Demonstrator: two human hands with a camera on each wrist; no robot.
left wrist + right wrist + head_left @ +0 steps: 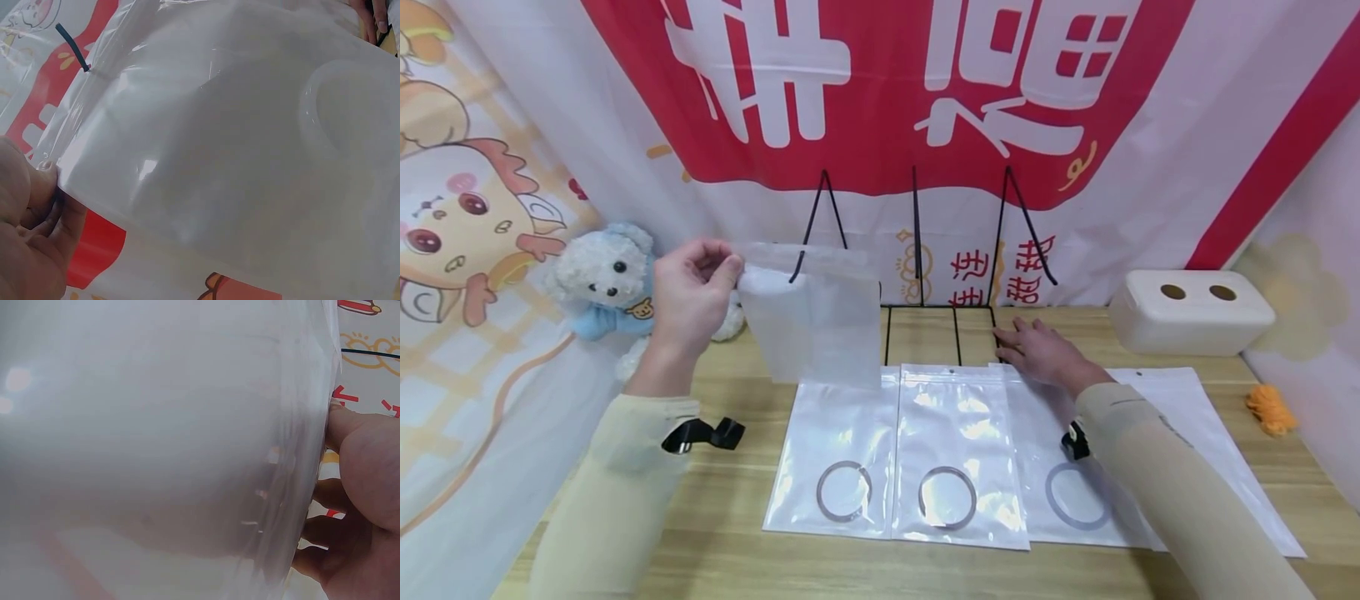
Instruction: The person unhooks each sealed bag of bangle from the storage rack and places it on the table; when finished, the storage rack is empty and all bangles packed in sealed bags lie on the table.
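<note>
My left hand [688,287] pinches the top left corner of a white translucent zip bag [827,333]. A dark hook [74,47] pokes out through the bag's top strip in the left wrist view; it belongs to a black wire display rack [921,307]. The bag hangs in front of the rack's left side, and a pale ring shape [309,106] shows on it. My right hand [1045,354] reaches low to the rack's right side, fingers extended against its base wire. In the right wrist view the fingertips are hidden behind the edge of another bag [156,456].
Several flat zip bags [958,433] with ring shapes lie side by side on the wooden table [730,500]. A plush bear [606,275] sits at the left. On the right are a cream box [1191,312] with two holes and an orange bundle [1272,408].
</note>
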